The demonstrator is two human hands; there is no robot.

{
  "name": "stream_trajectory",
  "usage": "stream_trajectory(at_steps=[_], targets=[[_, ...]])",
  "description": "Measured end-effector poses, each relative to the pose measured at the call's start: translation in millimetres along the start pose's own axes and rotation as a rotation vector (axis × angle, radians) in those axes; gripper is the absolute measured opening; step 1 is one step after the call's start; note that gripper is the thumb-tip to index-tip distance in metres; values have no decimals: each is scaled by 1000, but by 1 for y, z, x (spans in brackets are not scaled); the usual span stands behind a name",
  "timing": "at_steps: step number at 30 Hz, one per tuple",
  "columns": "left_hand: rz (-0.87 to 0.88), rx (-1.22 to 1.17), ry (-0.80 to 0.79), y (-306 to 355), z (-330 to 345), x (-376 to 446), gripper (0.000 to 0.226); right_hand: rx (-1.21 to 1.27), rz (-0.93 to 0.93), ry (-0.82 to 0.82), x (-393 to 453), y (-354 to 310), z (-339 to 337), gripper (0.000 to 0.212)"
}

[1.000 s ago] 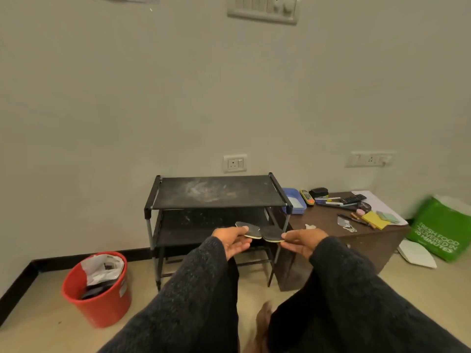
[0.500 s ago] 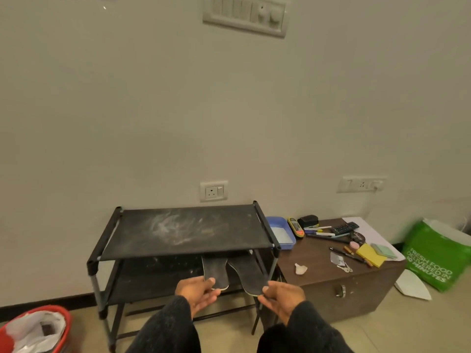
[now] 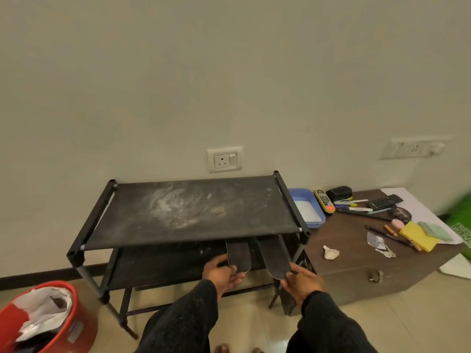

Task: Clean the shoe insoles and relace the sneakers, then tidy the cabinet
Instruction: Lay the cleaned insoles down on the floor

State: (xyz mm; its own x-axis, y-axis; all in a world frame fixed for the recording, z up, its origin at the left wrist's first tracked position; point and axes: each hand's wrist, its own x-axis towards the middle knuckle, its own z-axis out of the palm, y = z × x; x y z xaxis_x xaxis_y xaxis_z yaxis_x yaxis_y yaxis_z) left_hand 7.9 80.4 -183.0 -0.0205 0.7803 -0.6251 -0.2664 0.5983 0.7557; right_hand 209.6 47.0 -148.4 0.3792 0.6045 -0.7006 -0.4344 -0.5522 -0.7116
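Fingers (image 3: 230, 272) of both hands pinch insoles' (image 3: 239, 254) near ends.

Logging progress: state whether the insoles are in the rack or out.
Partly in: both insoles reach under the rack's top shelf, heel ends gripped outside.

- Green carrier bag (image 3: 461, 231) at the right edge of the view: white printed lettering, cut off by the frame and blurred; only a fragment resembling "FRES" is legible.
- Round black object (image 3: 400, 214) on the brown wooden chest (image 3: 356, 261): small white wording, too blurred to read.
- No other legible text.
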Motion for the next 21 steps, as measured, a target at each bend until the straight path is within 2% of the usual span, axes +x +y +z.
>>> stream_trajectory(at_steps=[7, 10, 14, 18, 19, 21], targets=[[-4, -34, 19, -27, 2, 31, 45, 74, 12, 78, 36, -4, 23, 22], [-2, -31, 37, -40, 5, 36, 42, 146, 51, 109, 56, 3, 34, 27], [22, -39, 65, -49, 3, 39, 40, 196, 100, 57, 82, 9, 41, 21], [75, -76, 103, -49, -1, 41, 41, 249, 100, 273, 109, 17, 43, 25], [90, -87, 112, -47, -2, 42, 41, 290, 104, 270, 113, 19, 43, 27], [109, -110, 124, -47, -3, 44, 39, 374, 148, 129, 143, 28, 34, 35]])
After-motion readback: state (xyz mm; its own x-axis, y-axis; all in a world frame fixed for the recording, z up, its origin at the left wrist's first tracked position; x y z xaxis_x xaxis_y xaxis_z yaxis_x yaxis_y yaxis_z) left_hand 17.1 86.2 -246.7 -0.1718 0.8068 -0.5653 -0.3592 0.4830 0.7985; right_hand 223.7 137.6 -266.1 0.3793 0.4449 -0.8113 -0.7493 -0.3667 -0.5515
